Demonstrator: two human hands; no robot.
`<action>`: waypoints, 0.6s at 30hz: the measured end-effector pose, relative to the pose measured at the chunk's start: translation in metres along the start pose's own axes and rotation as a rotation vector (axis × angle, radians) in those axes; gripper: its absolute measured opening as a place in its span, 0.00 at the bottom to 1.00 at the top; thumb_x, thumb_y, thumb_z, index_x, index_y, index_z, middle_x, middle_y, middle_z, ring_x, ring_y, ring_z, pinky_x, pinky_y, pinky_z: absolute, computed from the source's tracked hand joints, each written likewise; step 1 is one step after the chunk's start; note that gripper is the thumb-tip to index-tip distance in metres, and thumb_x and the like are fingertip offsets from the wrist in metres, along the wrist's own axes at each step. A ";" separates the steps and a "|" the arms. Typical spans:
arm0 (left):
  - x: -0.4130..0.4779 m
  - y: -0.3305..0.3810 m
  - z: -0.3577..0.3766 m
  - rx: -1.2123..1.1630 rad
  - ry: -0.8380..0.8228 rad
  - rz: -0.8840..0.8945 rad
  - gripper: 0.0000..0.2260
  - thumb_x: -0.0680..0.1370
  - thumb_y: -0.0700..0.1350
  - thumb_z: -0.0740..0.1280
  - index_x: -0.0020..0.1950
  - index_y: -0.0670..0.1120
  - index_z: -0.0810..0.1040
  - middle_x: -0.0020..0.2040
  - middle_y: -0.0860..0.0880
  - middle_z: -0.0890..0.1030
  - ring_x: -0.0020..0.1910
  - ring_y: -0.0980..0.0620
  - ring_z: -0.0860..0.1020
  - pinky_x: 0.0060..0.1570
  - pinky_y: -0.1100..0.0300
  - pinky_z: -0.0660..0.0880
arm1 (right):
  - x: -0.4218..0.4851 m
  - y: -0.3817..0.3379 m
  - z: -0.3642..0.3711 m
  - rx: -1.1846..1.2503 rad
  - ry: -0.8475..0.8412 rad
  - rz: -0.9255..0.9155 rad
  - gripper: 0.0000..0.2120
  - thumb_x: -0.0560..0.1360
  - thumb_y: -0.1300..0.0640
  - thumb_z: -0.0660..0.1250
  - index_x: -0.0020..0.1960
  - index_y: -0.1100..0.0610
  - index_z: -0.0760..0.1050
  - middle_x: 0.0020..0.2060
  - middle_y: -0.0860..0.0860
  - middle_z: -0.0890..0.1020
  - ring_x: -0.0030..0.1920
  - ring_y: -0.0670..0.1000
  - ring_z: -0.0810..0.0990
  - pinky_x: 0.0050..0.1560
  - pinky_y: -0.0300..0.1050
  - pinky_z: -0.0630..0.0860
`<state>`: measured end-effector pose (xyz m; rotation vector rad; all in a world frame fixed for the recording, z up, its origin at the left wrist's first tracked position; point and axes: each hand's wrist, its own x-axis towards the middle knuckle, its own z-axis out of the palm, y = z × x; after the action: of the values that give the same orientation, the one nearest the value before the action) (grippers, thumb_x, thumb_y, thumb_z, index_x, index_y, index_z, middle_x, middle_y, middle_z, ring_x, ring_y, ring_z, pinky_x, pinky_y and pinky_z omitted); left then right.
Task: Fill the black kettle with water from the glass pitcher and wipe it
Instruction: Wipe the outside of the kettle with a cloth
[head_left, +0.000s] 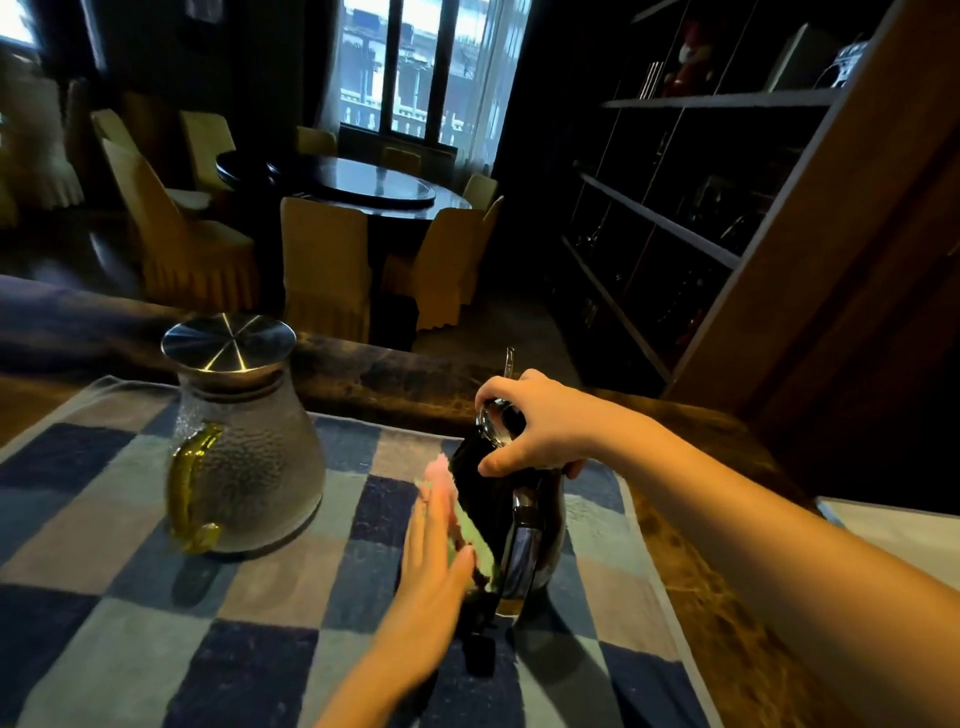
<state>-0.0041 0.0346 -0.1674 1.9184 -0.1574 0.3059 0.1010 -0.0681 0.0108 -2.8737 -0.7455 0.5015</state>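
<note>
The black kettle (540, 525) with a shiny chrome handle stands on a blue checked towel (249, 639), right of centre. My right hand (530, 426) grips its top from above, fingers curled around the lid. My left hand (436, 561) lies flat against the kettle's left side, pressing a pink and green cloth (457, 514) onto it. The glass pitcher (244, 457) stands to the left on the towel, upright, with a steel lid and a yellow-green handle facing me.
The towel covers a dark wooden counter (727, 613). A wooden cabinet side (852, 270) and dark shelves (675, 218) rise at the right. Beyond the counter are a round table (363, 182) and several covered chairs.
</note>
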 end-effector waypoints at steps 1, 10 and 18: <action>-0.007 0.010 0.001 -0.022 0.001 0.055 0.27 0.80 0.52 0.48 0.73 0.62 0.34 0.72 0.71 0.34 0.71 0.70 0.33 0.70 0.68 0.35 | 0.000 0.000 0.001 -0.004 0.010 0.000 0.33 0.67 0.42 0.74 0.67 0.43 0.62 0.61 0.53 0.65 0.56 0.58 0.74 0.38 0.51 0.83; 0.049 0.001 -0.028 -0.169 -0.070 -0.050 0.21 0.76 0.61 0.51 0.68 0.69 0.50 0.75 0.61 0.54 0.75 0.61 0.55 0.75 0.55 0.53 | -0.001 0.003 0.004 -0.016 0.057 -0.040 0.33 0.68 0.41 0.73 0.68 0.44 0.62 0.61 0.53 0.65 0.55 0.56 0.74 0.35 0.40 0.76; -0.016 -0.003 -0.007 0.224 -0.089 -0.016 0.40 0.80 0.42 0.57 0.65 0.71 0.27 0.66 0.76 0.30 0.72 0.65 0.34 0.74 0.60 0.42 | -0.003 0.002 0.007 -0.058 0.092 -0.045 0.33 0.69 0.41 0.71 0.69 0.45 0.61 0.60 0.53 0.66 0.55 0.56 0.74 0.35 0.39 0.74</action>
<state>-0.0200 0.0419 -0.1728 2.1558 -0.1728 0.2348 0.0973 -0.0709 0.0049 -2.9028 -0.8197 0.3453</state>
